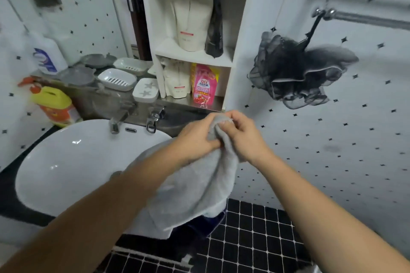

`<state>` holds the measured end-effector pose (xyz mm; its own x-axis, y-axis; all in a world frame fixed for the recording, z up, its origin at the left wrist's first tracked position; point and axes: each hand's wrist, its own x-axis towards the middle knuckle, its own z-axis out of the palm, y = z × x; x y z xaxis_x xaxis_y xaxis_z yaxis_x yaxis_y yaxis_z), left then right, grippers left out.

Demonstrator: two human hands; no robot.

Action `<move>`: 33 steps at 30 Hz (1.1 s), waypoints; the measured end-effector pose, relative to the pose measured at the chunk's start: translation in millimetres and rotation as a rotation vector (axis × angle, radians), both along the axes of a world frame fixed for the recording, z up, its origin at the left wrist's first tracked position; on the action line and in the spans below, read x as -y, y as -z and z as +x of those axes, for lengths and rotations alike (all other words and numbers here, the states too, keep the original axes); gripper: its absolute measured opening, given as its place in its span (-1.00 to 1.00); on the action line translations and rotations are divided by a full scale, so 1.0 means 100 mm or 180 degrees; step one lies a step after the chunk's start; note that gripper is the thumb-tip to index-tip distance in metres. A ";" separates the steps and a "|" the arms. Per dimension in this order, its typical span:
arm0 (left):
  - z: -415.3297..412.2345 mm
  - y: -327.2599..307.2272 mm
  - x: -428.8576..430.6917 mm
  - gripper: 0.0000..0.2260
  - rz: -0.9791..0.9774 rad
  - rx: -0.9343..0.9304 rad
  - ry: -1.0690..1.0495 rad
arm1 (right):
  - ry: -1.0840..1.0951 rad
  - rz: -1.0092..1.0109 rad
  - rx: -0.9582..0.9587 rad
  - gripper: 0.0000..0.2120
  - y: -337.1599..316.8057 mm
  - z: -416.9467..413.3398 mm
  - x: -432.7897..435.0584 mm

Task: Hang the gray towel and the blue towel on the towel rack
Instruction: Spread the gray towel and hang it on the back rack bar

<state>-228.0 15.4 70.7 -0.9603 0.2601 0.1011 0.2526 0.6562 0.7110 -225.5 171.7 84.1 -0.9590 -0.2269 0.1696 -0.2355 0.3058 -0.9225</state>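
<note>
Both hands pinch the top edge of the gray towel (199, 182), close together: the left hand (197, 139) grips a fold from the left, the right hand (241, 137) closes its fingers (228, 123) over the same bunched corner. The cloth hangs down from that grip, draping over the left forearm and past the right rim of the sink (66, 162).

Below the towel's lower edge, against the sink's front, a dark blue patch (206, 224) shows; it may be the blue towel, but I cannot tell for sure.

The towel rack (366, 17) sits well above and to the right of the sink, on the tiled wall, with a black bath sponge (295, 71) hanging from its lower bar.

The risks, as I judge them: with both hands on one corner, the towel is not spread, so it could go over the bar bunched and slide off one side. The trailing end could drag across the sink's rim. On the way up the cloth could also snag the sponge or knock it off the bar.
</note>
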 end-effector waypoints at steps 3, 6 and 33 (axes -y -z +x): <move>-0.05 -0.49 -0.25 -0.91 0.0682 -0.0273 -0.0273 | 0.0121 -0.0647 -0.0017 -0.87 -0.37 0.15 -0.28; -0.03 -1.05 -0.55 -0.96 0.1057 -0.0695 -0.0475 | 0.0276 -0.0760 0.0286 -0.54 -0.43 0.38 -0.64; 1.13 -2.36 -3.90 -0.83 0.0674 -0.0559 0.1196 | 0.1438 -0.0576 -0.1005 -0.74 -1.98 1.33 -4.06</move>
<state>-114.7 405.1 306.6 -0.7670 0.5428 0.3423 0.5737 0.3410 0.7447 -92.5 577.3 281.6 -0.8506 0.2526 0.4613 -0.3905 0.2841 -0.8757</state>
